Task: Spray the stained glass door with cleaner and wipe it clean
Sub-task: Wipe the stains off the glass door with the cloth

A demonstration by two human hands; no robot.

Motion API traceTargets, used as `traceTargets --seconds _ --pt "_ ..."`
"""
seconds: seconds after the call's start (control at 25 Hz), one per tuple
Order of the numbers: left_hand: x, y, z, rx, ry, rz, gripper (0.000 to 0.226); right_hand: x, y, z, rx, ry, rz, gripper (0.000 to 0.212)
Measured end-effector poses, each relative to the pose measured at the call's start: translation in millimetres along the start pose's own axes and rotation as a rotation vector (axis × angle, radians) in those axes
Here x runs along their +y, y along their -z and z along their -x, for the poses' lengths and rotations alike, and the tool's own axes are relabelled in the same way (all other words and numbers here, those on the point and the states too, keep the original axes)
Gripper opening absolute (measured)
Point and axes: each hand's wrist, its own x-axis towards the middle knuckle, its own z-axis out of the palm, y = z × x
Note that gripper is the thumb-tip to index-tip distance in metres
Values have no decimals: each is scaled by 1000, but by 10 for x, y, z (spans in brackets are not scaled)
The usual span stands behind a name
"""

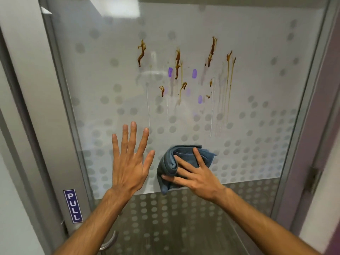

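The frosted glass door (257, 52) with a grey dot pattern fills the view. Brown streaky stains (177, 63) and a few purple smudges (170, 72) mark its upper middle, with thin drip lines running down below them. My left hand (129, 162) lies flat on the glass with its fingers spread, below and left of the stains. My right hand (191, 176) presses a folded blue cloth (171, 162) against the glass, fingers spread over it and the thumb tucked under its lower edge. The cloth sits well below the stains. No spray bottle is in view.
A grey metal door frame (60, 89) runs down the left with a blue PULL sign (73, 206) and a metal handle (108, 242) beneath it. On the right are the frame's other side and a hinge (313, 179).
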Motion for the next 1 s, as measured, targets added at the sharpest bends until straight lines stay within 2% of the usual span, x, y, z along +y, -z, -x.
traceTargets --seconds 0.16,0.28,0.36,0.48,0.52,0.56,0.68,0.76,0.92,1.0 --pt "197 4 -143 19 -24 4 70 575 258 -185 82 -176 -33 54" --pt "365 7 -274 31 -45 27 70 1105 500 -322 203 -388 -24 58" --pt "455 -11 -324 41 -51 41 69 1283 527 -319 289 -623 -72 63" --pt "576 -29 -398 53 -45 61 69 969 399 -309 398 -1014 -227 79" --pt "614 -35 -412 52 -49 60 68 778 340 -271 389 -1036 -256 79" --pt "657 -40 -420 48 -56 56 68 614 293 -190 348 -983 -275 78" --pt "764 -28 -460 50 -78 52 67 622 284 158 170 -628 -251 67" --pt "806 -13 -507 62 -79 49 67 935 392 224 128 -500 -210 65" --pt "884 57 -637 61 -68 45 67 1633 649 -119 219 -665 -248 78" --pt "894 94 -699 62 -67 41 67 1938 774 -385 299 -756 -306 72"
